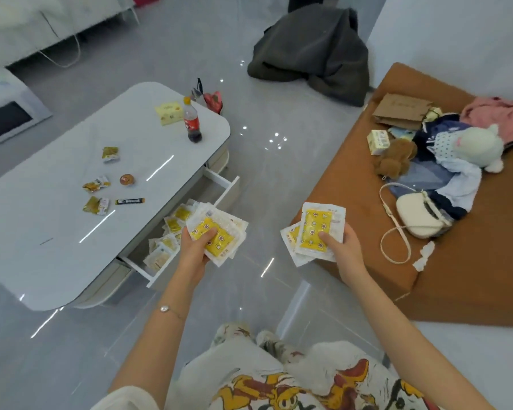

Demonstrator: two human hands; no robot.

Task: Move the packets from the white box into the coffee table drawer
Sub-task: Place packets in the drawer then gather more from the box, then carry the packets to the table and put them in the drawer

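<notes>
My left hand (196, 247) grips a fanned stack of white packets with yellow panels (222, 232), held just above the front right of the open drawer (225, 190) of the white coffee table (71, 238). Several more such packets (168, 232) lie inside the drawer. My right hand (342, 247) holds a second stack of the same packets (317, 229) over the floor, close to the brown sofa's corner. No white box shows in this view.
On the tabletop lie small snack packets (97, 184), a dark stick sachet (130, 200), a cola bottle (192, 122) and a yellow carton (169, 113). The brown sofa (471, 276) at right carries a white bag, plush toys and clothes. A dark coat (311, 51) lies on the floor.
</notes>
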